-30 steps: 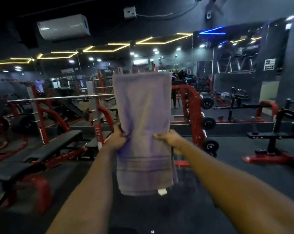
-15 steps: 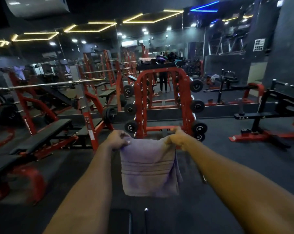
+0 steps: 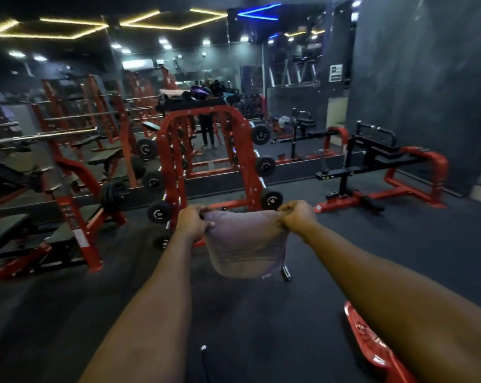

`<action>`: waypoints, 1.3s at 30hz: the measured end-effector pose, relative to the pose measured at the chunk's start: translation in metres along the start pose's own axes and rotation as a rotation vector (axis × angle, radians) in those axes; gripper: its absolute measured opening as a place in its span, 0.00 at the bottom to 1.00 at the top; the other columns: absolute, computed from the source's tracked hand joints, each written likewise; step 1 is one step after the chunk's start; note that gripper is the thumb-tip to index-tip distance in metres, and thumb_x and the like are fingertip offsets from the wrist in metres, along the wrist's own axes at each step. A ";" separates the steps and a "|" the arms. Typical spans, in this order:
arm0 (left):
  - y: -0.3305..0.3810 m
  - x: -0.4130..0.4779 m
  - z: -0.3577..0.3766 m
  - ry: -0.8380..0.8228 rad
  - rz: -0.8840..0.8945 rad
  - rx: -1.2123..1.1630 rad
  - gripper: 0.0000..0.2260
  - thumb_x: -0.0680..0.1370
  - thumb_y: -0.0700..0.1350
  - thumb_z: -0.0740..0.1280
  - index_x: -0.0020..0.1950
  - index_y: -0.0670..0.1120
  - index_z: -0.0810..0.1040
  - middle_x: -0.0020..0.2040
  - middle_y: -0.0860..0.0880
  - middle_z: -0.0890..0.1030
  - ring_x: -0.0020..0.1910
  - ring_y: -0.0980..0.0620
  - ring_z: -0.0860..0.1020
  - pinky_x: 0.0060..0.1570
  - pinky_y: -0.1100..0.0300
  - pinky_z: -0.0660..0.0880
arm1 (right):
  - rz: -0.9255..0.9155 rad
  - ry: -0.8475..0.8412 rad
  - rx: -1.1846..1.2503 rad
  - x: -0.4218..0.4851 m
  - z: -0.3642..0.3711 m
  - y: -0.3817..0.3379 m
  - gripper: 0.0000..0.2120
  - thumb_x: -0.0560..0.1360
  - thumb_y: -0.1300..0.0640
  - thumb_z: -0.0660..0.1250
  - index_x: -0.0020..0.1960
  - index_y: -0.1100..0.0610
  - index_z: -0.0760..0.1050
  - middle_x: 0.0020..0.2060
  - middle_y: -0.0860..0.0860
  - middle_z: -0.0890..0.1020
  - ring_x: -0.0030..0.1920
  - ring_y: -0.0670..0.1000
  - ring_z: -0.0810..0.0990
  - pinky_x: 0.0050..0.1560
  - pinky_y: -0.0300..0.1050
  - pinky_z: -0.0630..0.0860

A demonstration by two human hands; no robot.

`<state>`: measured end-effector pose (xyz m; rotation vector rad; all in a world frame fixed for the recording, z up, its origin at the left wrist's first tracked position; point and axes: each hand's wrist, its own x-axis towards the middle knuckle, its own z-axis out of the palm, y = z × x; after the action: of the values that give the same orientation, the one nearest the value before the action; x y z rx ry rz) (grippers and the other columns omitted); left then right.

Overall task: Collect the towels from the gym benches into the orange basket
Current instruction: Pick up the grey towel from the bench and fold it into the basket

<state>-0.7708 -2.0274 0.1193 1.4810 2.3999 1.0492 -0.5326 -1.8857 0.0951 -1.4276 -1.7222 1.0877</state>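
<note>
A pale purple towel (image 3: 246, 244) hangs folded in front of me at arm's length above the dark floor. My left hand (image 3: 193, 223) grips its upper left corner and my right hand (image 3: 297, 217) grips its upper right corner, stretching the top edge between them. The rim of the orange basket (image 3: 367, 340) shows at the lower right, partly hidden under my right forearm.
A red weight-plate rack (image 3: 214, 158) stands straight ahead beyond the towel. Black benches on red frames (image 3: 21, 239) fill the left side. Another red and black machine (image 3: 377, 172) sits to the right. A mirror wall lies behind them.
The towel went from a tall hanging strip to a shorter folded bundle, and both hands came down with it. My view tilted down and the orange basket's rim came into sight.
</note>
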 end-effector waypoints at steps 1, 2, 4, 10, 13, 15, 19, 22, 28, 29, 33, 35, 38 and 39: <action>0.007 0.004 0.007 -0.010 0.020 -0.009 0.17 0.66 0.37 0.77 0.54 0.44 0.84 0.50 0.46 0.85 0.50 0.49 0.82 0.51 0.62 0.74 | 0.030 0.048 -0.018 0.017 -0.002 0.016 0.07 0.59 0.58 0.74 0.33 0.47 0.82 0.40 0.53 0.85 0.47 0.59 0.83 0.53 0.54 0.82; 0.016 0.006 0.016 -0.013 0.032 -0.040 0.13 0.66 0.36 0.77 0.50 0.43 0.84 0.47 0.44 0.85 0.46 0.50 0.81 0.47 0.62 0.73 | 0.051 0.101 -0.011 0.025 -0.009 0.028 0.07 0.58 0.59 0.75 0.31 0.47 0.82 0.38 0.54 0.84 0.46 0.59 0.83 0.52 0.55 0.81; 0.030 0.009 0.033 0.010 0.082 -0.104 0.07 0.68 0.36 0.74 0.44 0.41 0.82 0.42 0.43 0.84 0.40 0.51 0.79 0.43 0.59 0.74 | 0.058 0.207 0.020 0.010 -0.027 0.031 0.06 0.61 0.60 0.75 0.29 0.52 0.79 0.40 0.54 0.83 0.46 0.57 0.82 0.53 0.55 0.80; 0.067 0.019 0.102 -0.158 0.146 -0.288 0.07 0.77 0.44 0.65 0.53 0.45 0.70 0.50 0.39 0.80 0.51 0.40 0.78 0.52 0.48 0.75 | -0.080 0.293 0.035 -0.025 -0.075 0.066 0.02 0.76 0.57 0.63 0.45 0.51 0.70 0.37 0.49 0.75 0.37 0.46 0.72 0.34 0.41 0.67; 0.095 0.016 0.140 -0.182 0.217 -0.366 0.09 0.79 0.42 0.63 0.58 0.42 0.69 0.52 0.36 0.79 0.53 0.38 0.77 0.51 0.51 0.71 | -0.054 0.363 0.032 -0.033 -0.100 0.089 0.03 0.79 0.58 0.60 0.52 0.54 0.70 0.39 0.49 0.75 0.37 0.46 0.71 0.33 0.43 0.65; 0.117 0.012 0.169 -0.231 0.255 -0.394 0.09 0.80 0.41 0.62 0.58 0.40 0.68 0.49 0.40 0.78 0.51 0.40 0.77 0.46 0.55 0.67 | -0.015 0.433 0.019 -0.040 -0.122 0.110 0.05 0.79 0.59 0.61 0.54 0.56 0.70 0.41 0.51 0.76 0.40 0.49 0.73 0.35 0.43 0.66; 0.166 -0.005 0.241 -0.394 0.345 -0.406 0.08 0.81 0.41 0.61 0.57 0.39 0.68 0.44 0.42 0.75 0.47 0.41 0.76 0.42 0.56 0.63 | 0.101 0.567 -0.010 -0.057 -0.176 0.168 0.04 0.78 0.60 0.63 0.52 0.55 0.71 0.42 0.52 0.77 0.43 0.50 0.74 0.42 0.43 0.68; 0.200 -0.022 0.295 -0.510 0.410 -0.387 0.07 0.81 0.42 0.60 0.56 0.40 0.68 0.44 0.43 0.75 0.44 0.45 0.73 0.41 0.57 0.62 | 0.207 0.647 -0.007 -0.074 -0.211 0.213 0.03 0.77 0.59 0.63 0.51 0.53 0.71 0.40 0.51 0.77 0.42 0.50 0.74 0.41 0.44 0.68; 0.267 -0.066 0.410 -0.755 0.505 -0.356 0.06 0.81 0.42 0.60 0.55 0.41 0.67 0.44 0.43 0.76 0.42 0.46 0.74 0.40 0.57 0.64 | 0.364 0.781 0.031 -0.105 -0.273 0.321 0.05 0.76 0.61 0.64 0.50 0.53 0.72 0.41 0.50 0.77 0.42 0.49 0.74 0.37 0.43 0.69; 0.278 -0.074 0.435 -0.800 0.519 -0.350 0.06 0.81 0.42 0.60 0.55 0.42 0.67 0.44 0.43 0.76 0.42 0.46 0.74 0.40 0.58 0.64 | 0.402 0.807 0.048 -0.108 -0.283 0.343 0.05 0.76 0.61 0.64 0.50 0.53 0.72 0.40 0.50 0.77 0.42 0.49 0.74 0.39 0.44 0.70; 0.314 -0.105 0.529 -0.964 0.555 -0.268 0.04 0.81 0.43 0.60 0.54 0.45 0.66 0.45 0.44 0.77 0.44 0.46 0.75 0.39 0.60 0.63 | 0.550 0.887 0.103 -0.116 -0.315 0.429 0.06 0.74 0.64 0.65 0.50 0.56 0.73 0.40 0.51 0.78 0.42 0.48 0.74 0.43 0.45 0.71; 0.325 -0.117 0.565 -1.015 0.563 -0.237 0.05 0.81 0.42 0.60 0.55 0.43 0.66 0.45 0.43 0.77 0.44 0.46 0.76 0.39 0.60 0.63 | 0.612 0.899 0.120 -0.119 -0.324 0.464 0.06 0.74 0.64 0.66 0.49 0.56 0.73 0.40 0.51 0.78 0.43 0.49 0.75 0.45 0.48 0.73; 0.338 -0.131 0.616 -1.082 0.588 -0.195 0.07 0.81 0.41 0.60 0.57 0.39 0.68 0.46 0.44 0.77 0.46 0.45 0.76 0.43 0.58 0.67 | 0.699 0.894 0.126 -0.119 -0.336 0.510 0.07 0.73 0.64 0.66 0.48 0.54 0.72 0.40 0.52 0.78 0.43 0.50 0.75 0.47 0.50 0.74; 0.339 -0.136 0.633 -1.100 0.588 -0.165 0.08 0.81 0.42 0.61 0.57 0.39 0.68 0.45 0.44 0.77 0.45 0.46 0.76 0.43 0.56 0.68 | 0.734 0.885 0.129 -0.119 -0.338 0.523 0.09 0.73 0.65 0.66 0.47 0.53 0.72 0.40 0.52 0.77 0.43 0.50 0.75 0.46 0.49 0.73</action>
<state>-0.1692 -1.7370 -0.1769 1.9935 1.1292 0.2726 0.0202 -1.9017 -0.2160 -2.0832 -0.5009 0.6753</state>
